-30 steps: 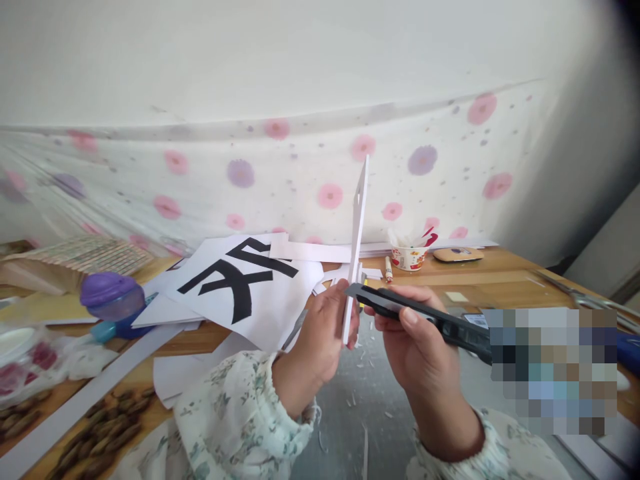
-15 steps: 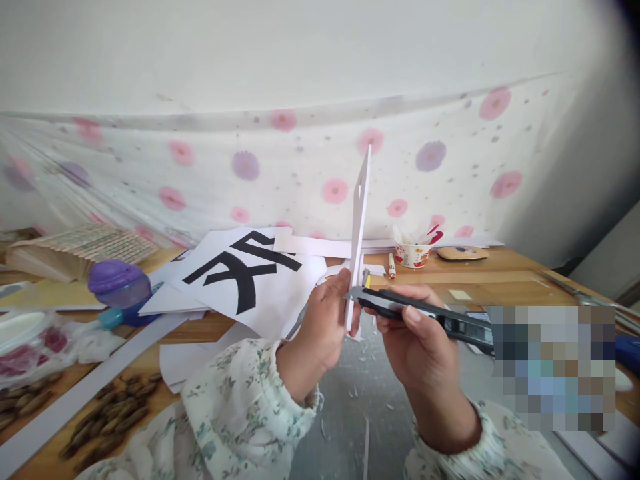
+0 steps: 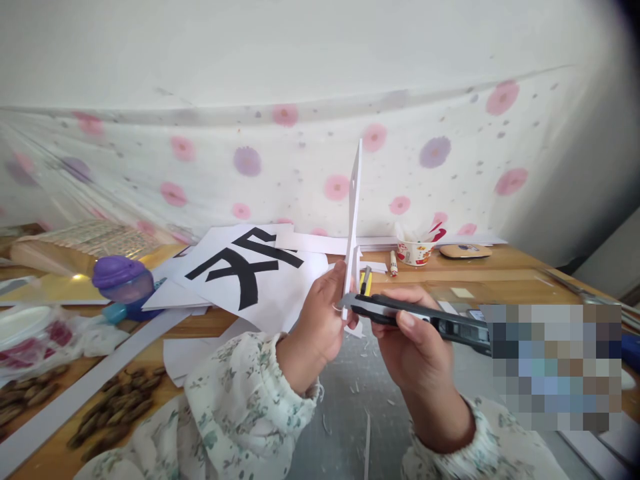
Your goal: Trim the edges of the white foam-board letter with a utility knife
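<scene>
The left hand (image 3: 321,319) clamps the thin, flat white board (image 3: 353,220) upright at centre; the right hand (image 3: 421,341) grips the black-and-grey utility knife (image 3: 373,306) at the board's near edge. Shallow strokes should work best.

white board (image 3: 353,220): thin, flat, seen nearly edge-on, small opening in its upper part, standing almost upright, top tipped slightly rightward, lower end in the left hand (image 3: 320,320) | utility knife (image 3: 380,307): black and grey, in the right hand (image 3: 417,350), roughly level, blade end at the board's lower part, rear end masked by pixelation
</scene>
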Demonstrator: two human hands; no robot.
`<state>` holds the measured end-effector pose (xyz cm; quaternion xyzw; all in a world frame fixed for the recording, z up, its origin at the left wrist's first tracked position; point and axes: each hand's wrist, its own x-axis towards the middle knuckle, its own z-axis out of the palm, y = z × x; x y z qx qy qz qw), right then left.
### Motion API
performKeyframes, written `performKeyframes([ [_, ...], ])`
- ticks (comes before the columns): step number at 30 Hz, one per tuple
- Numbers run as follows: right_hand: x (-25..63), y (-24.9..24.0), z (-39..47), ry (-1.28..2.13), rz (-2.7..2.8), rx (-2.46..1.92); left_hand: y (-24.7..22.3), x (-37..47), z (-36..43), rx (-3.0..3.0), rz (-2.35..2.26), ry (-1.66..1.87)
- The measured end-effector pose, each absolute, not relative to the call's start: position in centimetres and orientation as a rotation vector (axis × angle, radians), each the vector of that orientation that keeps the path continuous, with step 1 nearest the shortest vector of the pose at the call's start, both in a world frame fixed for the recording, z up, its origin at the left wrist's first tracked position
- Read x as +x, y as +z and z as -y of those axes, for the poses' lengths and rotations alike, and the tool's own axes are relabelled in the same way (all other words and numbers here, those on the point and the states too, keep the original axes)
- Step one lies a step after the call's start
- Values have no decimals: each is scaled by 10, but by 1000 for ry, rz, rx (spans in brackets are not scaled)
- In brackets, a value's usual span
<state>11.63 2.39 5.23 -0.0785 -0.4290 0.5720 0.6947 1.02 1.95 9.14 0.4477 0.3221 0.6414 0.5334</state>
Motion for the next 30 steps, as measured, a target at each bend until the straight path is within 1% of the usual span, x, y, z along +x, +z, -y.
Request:
performKeyframes([
  [16, 112, 49, -22, 1370, 964, -110, 91, 8, -21, 1034, -682, 1588],
  [24, 109, 44, -13, 1504, 1007, -62, 96, -5, -28, 949, -725, 1511],
  [30, 114, 49, -24, 1359, 904, -109, 90, 6, -25, 973, -745, 1530],
])
